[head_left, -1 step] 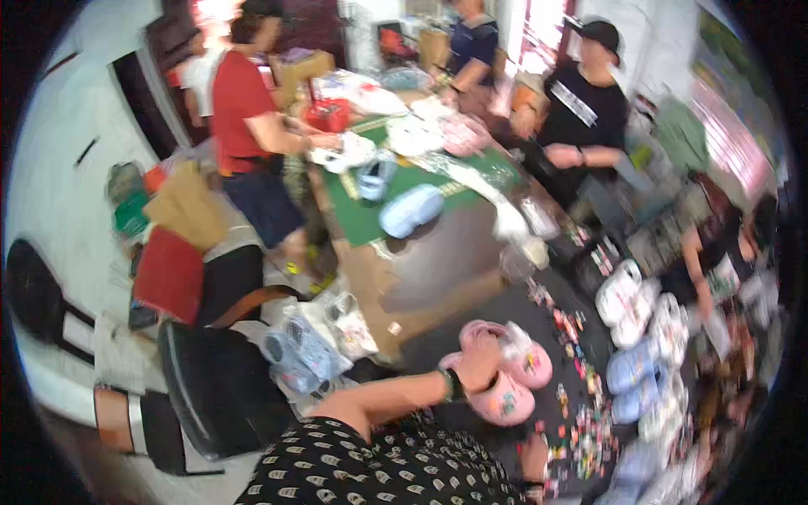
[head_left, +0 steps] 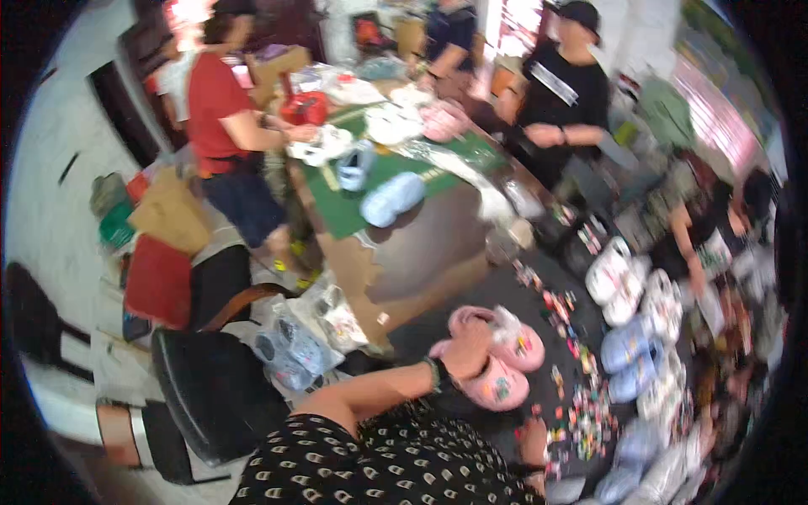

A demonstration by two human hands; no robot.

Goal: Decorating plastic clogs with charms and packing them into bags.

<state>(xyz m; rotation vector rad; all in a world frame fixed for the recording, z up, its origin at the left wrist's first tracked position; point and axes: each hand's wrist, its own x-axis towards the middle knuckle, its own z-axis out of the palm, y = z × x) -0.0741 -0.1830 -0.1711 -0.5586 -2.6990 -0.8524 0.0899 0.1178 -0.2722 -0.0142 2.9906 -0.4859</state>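
Clogs (head_left: 498, 358), a pink pair dotted with small charms, sit side by side on the dark table (head_left: 438, 324) straight ahead of you, and your left hand (head_left: 471, 347) rests on top of them with its fingers curled down over the nearer shoe, touching it. Your right hand (head_left: 532, 439) lies low by the scattered small charms (head_left: 581, 412), too blurred to tell how its fingers stand. White and blue clogs (head_left: 631, 324) line the table's right side.

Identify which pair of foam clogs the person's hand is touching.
The pink foam clogs with small charms, under the left hand; the white clogs and pale blue clogs lie untouched farther right.
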